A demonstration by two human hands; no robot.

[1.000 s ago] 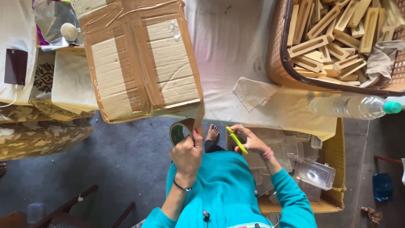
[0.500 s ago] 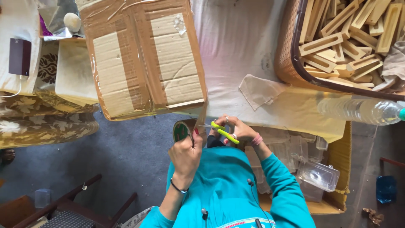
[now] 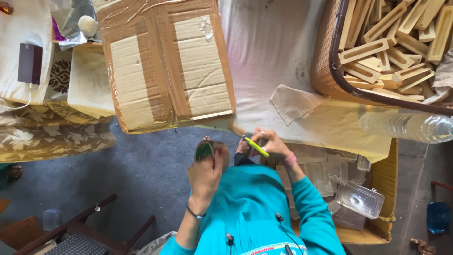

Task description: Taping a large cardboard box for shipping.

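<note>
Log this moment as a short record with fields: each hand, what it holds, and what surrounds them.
left hand: grips a small round green-faced piece
right hand: holds a thin yellow-green tool
ahead: taped cardboard box on a cloth-covered surface
upper right: woven basket of wooden pieces
right: plastic bottle lying down
lower right: clear plastic containers

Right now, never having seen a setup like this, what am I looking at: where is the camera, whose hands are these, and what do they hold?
The single camera sits on a person's head and looks straight down, so the teal sleeves are theirs. The left hand holds a small oval piece with a green face. The right hand grips a thin yellow-green tool. Ahead lie a taped cardboard box, a pale cloth and a woven basket of wooden pieces. A plastic bottle lies at the right.
</note>
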